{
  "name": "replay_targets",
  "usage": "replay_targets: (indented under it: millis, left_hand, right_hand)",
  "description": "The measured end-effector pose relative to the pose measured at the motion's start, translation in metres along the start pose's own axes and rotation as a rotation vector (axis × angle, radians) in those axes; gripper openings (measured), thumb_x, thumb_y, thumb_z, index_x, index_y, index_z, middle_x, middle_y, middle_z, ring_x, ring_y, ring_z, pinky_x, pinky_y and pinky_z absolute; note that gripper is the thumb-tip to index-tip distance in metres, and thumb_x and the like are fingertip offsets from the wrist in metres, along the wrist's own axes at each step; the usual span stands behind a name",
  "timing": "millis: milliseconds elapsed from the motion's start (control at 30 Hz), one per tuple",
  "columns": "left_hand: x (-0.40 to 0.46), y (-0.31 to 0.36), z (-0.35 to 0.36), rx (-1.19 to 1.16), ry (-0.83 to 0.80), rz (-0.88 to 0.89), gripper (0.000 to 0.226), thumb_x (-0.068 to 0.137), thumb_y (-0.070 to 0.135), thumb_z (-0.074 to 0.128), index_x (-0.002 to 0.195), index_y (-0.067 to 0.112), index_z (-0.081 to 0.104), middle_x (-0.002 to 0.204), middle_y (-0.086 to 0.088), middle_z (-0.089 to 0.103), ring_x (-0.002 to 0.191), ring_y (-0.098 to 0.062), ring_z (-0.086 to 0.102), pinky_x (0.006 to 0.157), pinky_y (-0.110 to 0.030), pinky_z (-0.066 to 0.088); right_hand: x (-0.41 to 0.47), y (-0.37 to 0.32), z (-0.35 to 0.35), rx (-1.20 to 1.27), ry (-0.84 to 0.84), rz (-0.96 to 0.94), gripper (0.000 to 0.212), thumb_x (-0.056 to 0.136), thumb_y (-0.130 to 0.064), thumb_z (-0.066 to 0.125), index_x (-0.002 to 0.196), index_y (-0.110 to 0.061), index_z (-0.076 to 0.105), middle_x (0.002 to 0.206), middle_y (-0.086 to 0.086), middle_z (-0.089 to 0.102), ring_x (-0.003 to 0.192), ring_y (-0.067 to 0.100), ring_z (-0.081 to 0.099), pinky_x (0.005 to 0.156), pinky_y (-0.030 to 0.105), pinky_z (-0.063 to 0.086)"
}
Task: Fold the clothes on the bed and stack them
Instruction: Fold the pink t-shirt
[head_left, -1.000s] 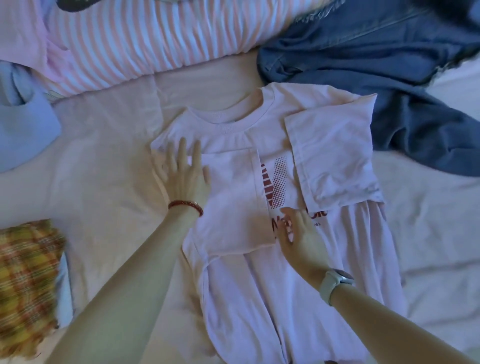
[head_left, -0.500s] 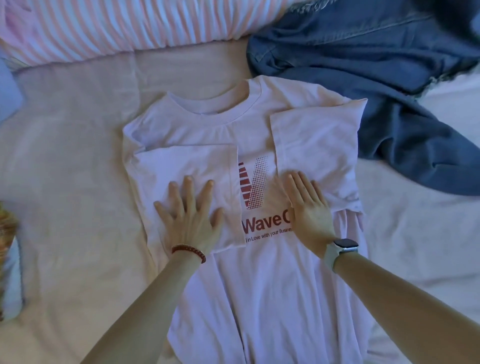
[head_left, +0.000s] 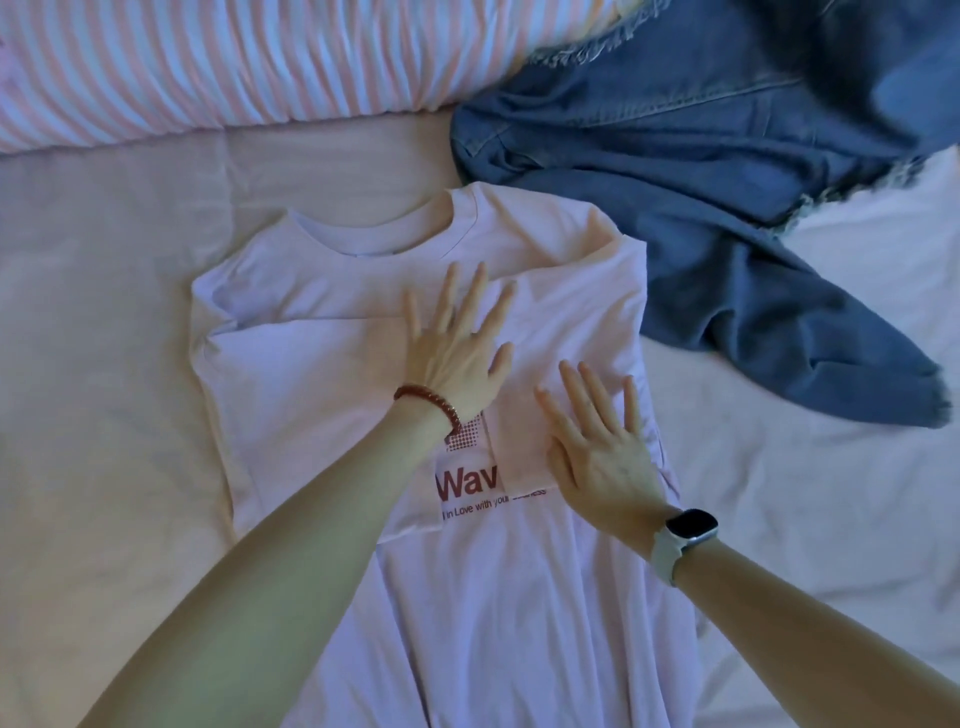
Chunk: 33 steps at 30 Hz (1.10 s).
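In the head view, we look down at a pale lilac cotton T-shirt (head_left: 322, 395) with red lettering, spread face up on a bed covered by a pink sheet (head_left: 104, 312). Both sleeves are folded in over the chest. Our left hand (head_left: 454, 348) lies flat with its fingers straight and spread, pressing the cloth just below the collar and holding nothing. Our right hand (head_left: 597, 447) lies equally flat just beside it, on the folded-in right sleeve. The shirt's long axis runs from the collar beyond our fingertips back toward our body, so the unfolded hem lies behind both wrists, about equally near each hand. A crumpled blue denim garment (head_left: 701, 156) lies beyond the right hand.
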<state>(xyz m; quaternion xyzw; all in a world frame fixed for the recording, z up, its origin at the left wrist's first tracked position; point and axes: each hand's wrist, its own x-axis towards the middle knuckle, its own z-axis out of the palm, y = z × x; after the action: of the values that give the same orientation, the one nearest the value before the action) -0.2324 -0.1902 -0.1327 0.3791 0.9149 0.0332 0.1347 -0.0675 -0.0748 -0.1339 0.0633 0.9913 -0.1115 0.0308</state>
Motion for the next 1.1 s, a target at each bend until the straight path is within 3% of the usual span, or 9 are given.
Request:
replay_targets:
  millis: [167, 333, 467, 600, 667, 767, 867, 1000, 1100]
  left_hand:
    - [0.021, 0.002, 0.019, 0.125, -0.222, -0.024, 0.057, 0.097, 0.049, 0.013, 0.149, 0.03, -0.001, 0.158, 0.006, -0.009, 0.144, -0.021, -0.01, 0.109, -0.062, -0.005]
    - [0.013, -0.037, -0.01, -0.012, 0.174, -0.015, 0.042, 0.089, 0.021, 0.044, 0.13, 0.012, 0.053, 0.143, -0.013, 0.043, 0.137, -0.032, 0.033, 0.099, -0.071, 0.02]
    - [0.01, -0.1, -0.036, -0.081, -0.012, -0.314, 0.075, 0.092, 0.048, 0.046, 0.15, 0.022, 0.007, 0.158, -0.001, -0.007, 0.144, -0.024, -0.011, 0.113, -0.055, -0.001]
    - [0.005, -0.148, -0.047, -0.046, -0.284, -0.362, 0.12, 0.064, 0.081, 0.054, 0.147, 0.027, -0.013, 0.155, -0.005, -0.023, 0.142, -0.023, -0.021, 0.115, -0.049, -0.004]
    - [0.002, -0.164, -0.05, -0.038, -0.342, -0.431, 0.126, 0.061, 0.077, 0.062, 0.145, 0.031, -0.02, 0.153, -0.005, -0.028, 0.142, -0.024, -0.022, 0.111, -0.055, -0.005]
    - [0.002, -0.175, -0.051, -0.054, -0.353, -0.501, 0.132, 0.058, 0.069, 0.071, 0.143, 0.034, -0.024, 0.155, -0.007, -0.019, 0.143, -0.025, -0.014, 0.111, -0.057, 0.001]
    - [0.007, -0.175, -0.048, -0.079, -0.262, -0.478, 0.135, 0.057, 0.061, 0.077, 0.145, 0.031, -0.02, 0.152, -0.008, 0.013, 0.139, -0.027, 0.013, 0.11, -0.051, 0.011]
    - [0.017, -0.174, -0.05, -0.245, -0.232, -0.469, 0.126, 0.064, 0.044, 0.081, 0.148, 0.02, -0.01, 0.156, -0.003, 0.012, 0.14, -0.024, 0.019, 0.109, -0.04, 0.021]
    - [0.023, -0.179, -0.049, -0.539, -0.12, -0.574, 0.095, 0.072, 0.032, 0.078, 0.146, 0.015, 0.022, 0.147, -0.003, 0.034, 0.134, -0.024, 0.034, 0.099, -0.03, 0.033]
  right_hand:
    - [0.012, 0.022, 0.007, -0.123, -0.071, -0.03, 0.042, 0.091, -0.033, 0.036, 0.127, -0.019, 0.053, 0.134, 0.013, 0.051, 0.122, 0.034, 0.048, 0.1, 0.054, 0.028]
    - [0.08, 0.035, -0.03, -0.082, 0.299, -0.086, 0.033, 0.077, -0.008, 0.054, 0.109, -0.013, 0.061, 0.112, 0.008, 0.063, 0.103, 0.027, 0.054, 0.083, 0.042, 0.033]
    - [0.151, 0.046, -0.051, -0.256, 0.031, -0.11, 0.073, 0.076, -0.02, 0.07, 0.141, -0.014, 0.037, 0.143, 0.015, 0.04, 0.133, 0.032, 0.036, 0.105, 0.06, 0.025]
    - [0.193, 0.04, -0.06, -0.403, -0.325, -0.138, 0.095, 0.088, -0.047, 0.055, 0.148, -0.015, -0.01, 0.156, 0.01, -0.001, 0.144, 0.027, 0.005, 0.113, 0.051, 0.013]
    - [0.202, 0.037, -0.059, -0.428, -0.298, -0.13, 0.096, 0.083, -0.053, 0.057, 0.149, -0.013, 0.0, 0.152, 0.012, 0.017, 0.136, 0.029, 0.025, 0.105, 0.047, 0.028]
    - [0.209, 0.037, -0.056, -0.533, -0.225, -0.141, 0.098, 0.067, -0.056, 0.071, 0.14, -0.004, 0.034, 0.112, 0.01, 0.057, 0.094, 0.027, 0.057, 0.075, 0.038, 0.044]
    - [0.209, 0.042, -0.051, -0.551, -0.102, -0.21, 0.09, 0.06, -0.042, 0.077, 0.131, 0.002, 0.043, 0.096, 0.012, 0.059, 0.081, 0.028, 0.057, 0.068, 0.036, 0.045]
    - [0.21, 0.038, -0.052, -0.358, -0.063, -0.28, 0.068, 0.056, -0.031, 0.084, 0.111, 0.0, 0.059, 0.091, 0.014, 0.058, 0.08, 0.033, 0.056, 0.07, 0.04, 0.046]
    - [0.213, 0.031, -0.056, -0.289, -0.148, -0.278, 0.049, 0.076, -0.034, 0.073, 0.112, -0.006, 0.057, 0.104, 0.012, 0.056, 0.094, 0.032, 0.052, 0.08, 0.041, 0.042]
